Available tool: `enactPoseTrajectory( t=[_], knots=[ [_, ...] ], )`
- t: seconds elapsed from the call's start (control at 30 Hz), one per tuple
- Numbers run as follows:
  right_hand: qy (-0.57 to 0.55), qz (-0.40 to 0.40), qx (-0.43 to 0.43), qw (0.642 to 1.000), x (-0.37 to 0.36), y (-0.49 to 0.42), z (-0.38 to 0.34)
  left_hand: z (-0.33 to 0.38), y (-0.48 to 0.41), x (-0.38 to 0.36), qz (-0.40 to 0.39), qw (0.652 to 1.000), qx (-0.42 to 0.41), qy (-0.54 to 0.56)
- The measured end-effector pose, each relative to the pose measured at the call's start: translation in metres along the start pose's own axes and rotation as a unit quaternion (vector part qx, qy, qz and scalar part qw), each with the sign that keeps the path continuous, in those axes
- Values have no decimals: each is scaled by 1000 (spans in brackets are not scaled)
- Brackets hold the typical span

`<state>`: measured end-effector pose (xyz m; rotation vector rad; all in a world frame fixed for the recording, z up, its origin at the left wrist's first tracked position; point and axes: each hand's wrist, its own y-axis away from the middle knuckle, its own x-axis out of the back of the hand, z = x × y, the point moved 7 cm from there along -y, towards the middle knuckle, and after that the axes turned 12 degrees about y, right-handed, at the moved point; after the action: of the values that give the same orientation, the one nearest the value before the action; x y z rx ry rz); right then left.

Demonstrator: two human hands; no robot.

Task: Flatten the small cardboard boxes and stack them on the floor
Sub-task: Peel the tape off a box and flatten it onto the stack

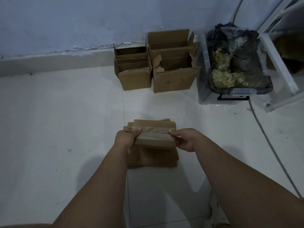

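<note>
You are gripping the small box (155, 137) with your left hand (128, 137) and right hand (184, 139), one at each end, probably to squash it above the flat pile (153, 159).

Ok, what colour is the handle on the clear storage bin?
The handle is black; it shows best in the head view.

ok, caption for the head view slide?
Left hand and right hand grip a taped box over the flattened stack; open boxes stand by the wall.

Brown cardboard boxes (158, 69), white tiled floor (65, 120)
</note>
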<state>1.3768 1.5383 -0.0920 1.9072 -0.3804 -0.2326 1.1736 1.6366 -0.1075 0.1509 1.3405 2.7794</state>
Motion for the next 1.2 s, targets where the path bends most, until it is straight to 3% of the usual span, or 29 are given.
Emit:
enactPoseTrajectory(
  t=[0.1,0.2,0.23,0.3,0.37,0.43,0.53,0.7,0.8,0.9,1.03,1.13,1.2],
  knots=[
    [58,17,26,998,2,8,-6,8,9,0,67,992,-79,-77],
    [200,65,123,970,2,8,-23,9,19,-4,100,982,-114,-117],
    [284,103,159,940,1,9,-30,9,19,-4,102,981,-114,-118],
    [454,176,214,847,-10,13,-42,10,16,-3,97,983,-103,-116],
    [555,170,263,770,-34,17,-40,9,13,-2,85,986,-89,-109],
    [604,142,287,729,-53,17,-28,8,12,-2,63,991,-80,-88],
    [644,176,294,684,-55,18,-19,2,13,-2,6,999,-46,-8],
    [637,181,304,685,-53,16,-19,-13,17,-3,-68,991,21,112],
    [644,160,298,686,-51,14,-18,-21,15,0,-49,987,51,146],
    [646,146,295,688,-48,12,-19,-18,13,-1,-44,994,49,92],
    [664,170,329,650,-54,14,-20,-13,12,-6,-24,999,18,33],
    [647,170,359,651,-66,17,-13,-4,13,-6,32,995,-63,-75],
    [648,178,361,647,-68,16,-11,6,17,-4,87,974,-130,-165]
  ],
)
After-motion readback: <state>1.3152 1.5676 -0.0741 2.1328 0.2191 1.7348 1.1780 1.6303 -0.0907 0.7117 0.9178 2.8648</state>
